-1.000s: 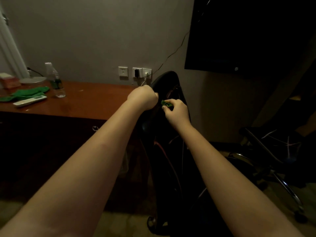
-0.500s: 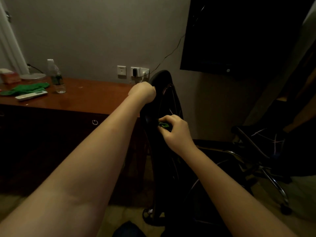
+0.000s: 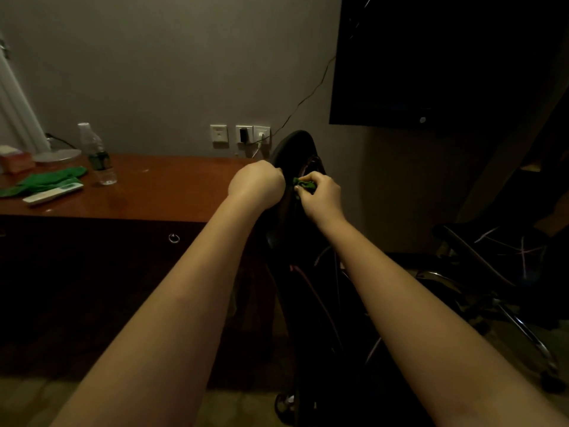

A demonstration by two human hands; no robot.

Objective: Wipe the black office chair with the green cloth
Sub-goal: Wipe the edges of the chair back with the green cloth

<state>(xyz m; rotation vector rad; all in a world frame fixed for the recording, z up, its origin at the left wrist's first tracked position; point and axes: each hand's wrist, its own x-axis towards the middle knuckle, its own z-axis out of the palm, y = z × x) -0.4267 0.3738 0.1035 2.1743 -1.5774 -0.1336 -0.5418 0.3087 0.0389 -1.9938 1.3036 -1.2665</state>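
Dim room, grey wall (image 3: 154, 72), wooden desk (image 3: 147, 192) at left. Black office chair (image 3: 292, 143) stands edge-on to the camera at the desk's right end, backrest upright, top rim just below the wall sockets (image 3: 240, 135).

Left hand (image 3: 257, 184): fingers curled round the backrest's left edge near the top, gripping it.

Right hand (image 3: 321, 194): fingers and thumb pinch the green cloth (image 3: 304, 184), bunched small and held against the backrest's right side (only a scrap of green shows past the fingers).

Hands sit just beside each other, with the backrest edge between them.

Key relation: the backrest's long axis runs up-down and the cloth sits near its upper end. Most of the surface therefore lies below the right hand.

Judgement: wiping is under way. The next stroke likely runs downward along that axis, with the left hand bracing.

Second green cloth (image 3: 46, 180) lies on the desk, well apart.
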